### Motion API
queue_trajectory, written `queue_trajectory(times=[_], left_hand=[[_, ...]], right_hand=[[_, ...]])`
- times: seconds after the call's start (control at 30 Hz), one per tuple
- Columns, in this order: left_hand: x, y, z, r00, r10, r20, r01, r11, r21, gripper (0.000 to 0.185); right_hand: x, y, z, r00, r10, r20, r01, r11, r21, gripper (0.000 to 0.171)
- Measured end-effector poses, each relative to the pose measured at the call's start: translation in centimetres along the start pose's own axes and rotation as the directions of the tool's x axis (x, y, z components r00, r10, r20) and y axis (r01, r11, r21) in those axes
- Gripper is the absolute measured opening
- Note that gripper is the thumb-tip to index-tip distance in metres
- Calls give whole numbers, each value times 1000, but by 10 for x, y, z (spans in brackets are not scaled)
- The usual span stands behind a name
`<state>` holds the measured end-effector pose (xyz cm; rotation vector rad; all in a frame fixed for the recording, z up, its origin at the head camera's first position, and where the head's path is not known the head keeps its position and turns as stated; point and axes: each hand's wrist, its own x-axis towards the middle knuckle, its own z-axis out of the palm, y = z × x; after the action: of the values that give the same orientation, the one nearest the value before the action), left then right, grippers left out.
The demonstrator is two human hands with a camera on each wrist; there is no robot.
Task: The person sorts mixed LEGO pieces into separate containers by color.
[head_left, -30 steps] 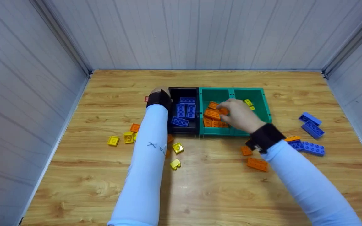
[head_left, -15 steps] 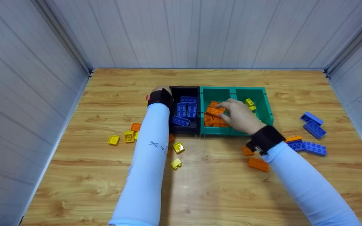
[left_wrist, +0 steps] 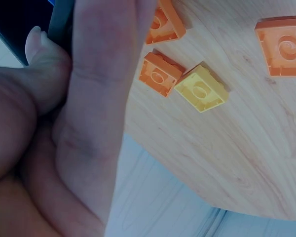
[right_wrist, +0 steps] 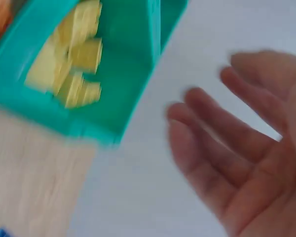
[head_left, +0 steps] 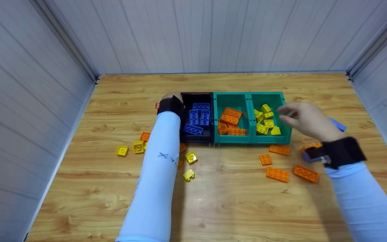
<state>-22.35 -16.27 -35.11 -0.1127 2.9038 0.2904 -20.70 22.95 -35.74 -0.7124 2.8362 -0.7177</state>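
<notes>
My left hand (head_left: 173, 95) grips the left wall of the black bin (head_left: 197, 138); in the left wrist view its thumb and fingers pinch the dark rim. Several blue bricks (head_left: 193, 129) lie in that bin. Beside it, the left green bin (head_left: 230, 140) contains orange bricks (head_left: 231, 115), and the right green bin (head_left: 286, 116) has yellow bricks (head_left: 268, 124). My right hand (head_left: 309, 119), blurred, hangs just right of the green bins with fingers spread and nothing in them. The right wrist view shows its bent, separated fingers (right_wrist: 227, 123).
Loose orange bricks (head_left: 276, 174) lie in front of the green bins. A blue brick (head_left: 338, 124) and others are partly behind the right hand and wrist. Yellow bricks (head_left: 122, 151) and orange bricks (head_left: 144, 136) lie around the left forearm. Pale walls (head_left: 193, 37) enclose the table.
My right hand has let go of an orange brick in the left green bin and moved right, off the bins, uncovering the yellow bricks. The left hand stays in place.
</notes>
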Motion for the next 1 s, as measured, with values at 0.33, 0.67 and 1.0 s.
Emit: queue_trajectory(times=[0.33,0.67,1.0], left_hand=[[-5,1,0,999,-20,-33,22,999,39,26],[-9,0,3,998,-18,-62,18,1000,-5,25],[-4,1,6,998,-52,-38,51,999,-19,27]], right_hand=[[-35,47,27,991,67,113,-56,993,-100,24],[-43,25,71,988,31,153,-11,991,-132,31],[-47,21,90,991,-10,130,34,982,-186,37]])
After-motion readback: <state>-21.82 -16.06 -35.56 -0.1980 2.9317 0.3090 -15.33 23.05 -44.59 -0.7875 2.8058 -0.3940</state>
